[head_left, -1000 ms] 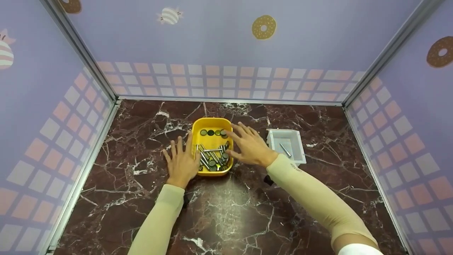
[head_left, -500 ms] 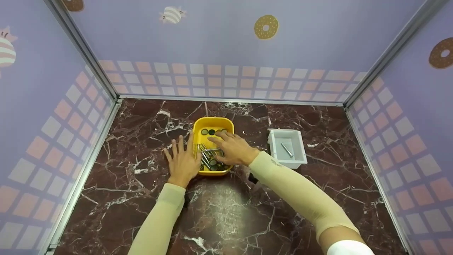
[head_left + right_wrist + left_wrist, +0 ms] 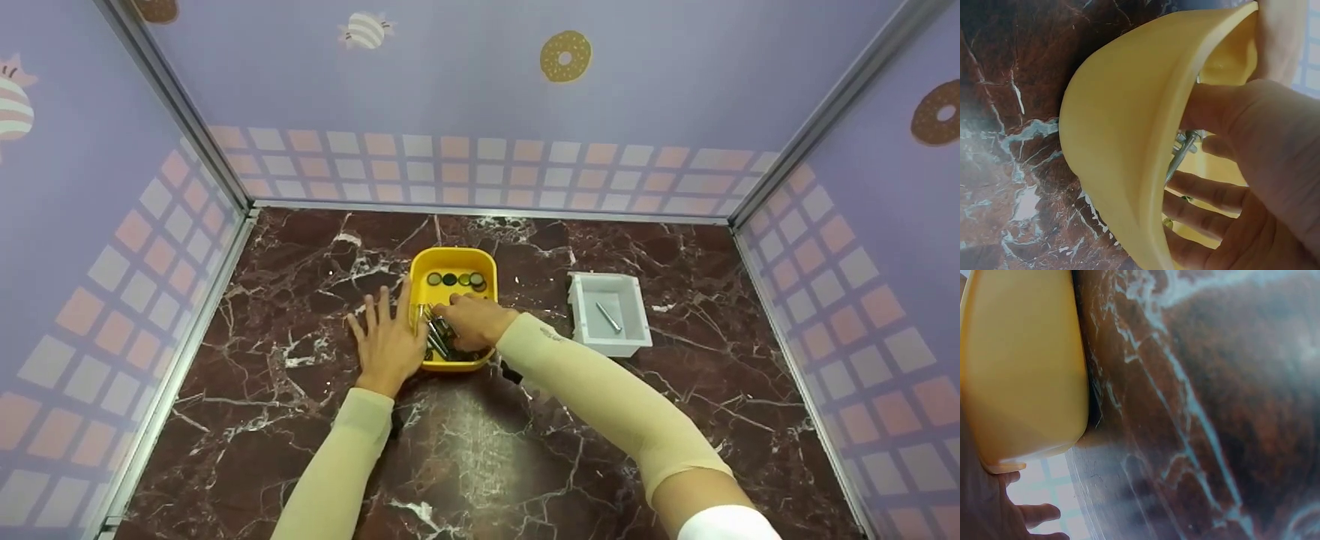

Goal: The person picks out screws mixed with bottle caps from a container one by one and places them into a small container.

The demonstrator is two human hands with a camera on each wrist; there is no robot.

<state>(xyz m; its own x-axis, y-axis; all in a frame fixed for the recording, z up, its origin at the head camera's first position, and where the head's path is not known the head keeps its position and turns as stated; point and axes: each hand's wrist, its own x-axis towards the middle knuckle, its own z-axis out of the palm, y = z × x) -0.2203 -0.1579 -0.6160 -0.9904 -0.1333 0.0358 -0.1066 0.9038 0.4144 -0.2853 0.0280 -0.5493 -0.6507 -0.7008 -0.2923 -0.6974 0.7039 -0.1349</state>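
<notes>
A yellow container (image 3: 453, 259) holds metal bolts (image 3: 437, 337) and round discs (image 3: 449, 279). Along its left wall lies the left hand (image 3: 388, 346), fingers straight and spread, thumb side touching the rim. The right hand (image 3: 474, 321) reaches over the right rim, its fingers down among the bolts. Seen from the right wrist, the thumb and fingers of that hand (image 3: 1264, 185) are inside the container (image 3: 1123, 112) around a bolt (image 3: 1182, 157); the rim hides the fingertips, so a grip cannot be made out. The left wrist view shows the container's outer wall (image 3: 1027, 365).
A white tray (image 3: 637, 315) with a single bolt (image 3: 608, 317) lying in it stands to the right of the yellow container. Dark marbled surface (image 3: 480, 450) lies beneath everything. Patterned panels (image 3: 480, 90) enclose the back and both sides.
The right hand has moved left and down into the yellow container from its right edge, and its fingers have bent among the bolts. The left hand has stayed at the left wall.
</notes>
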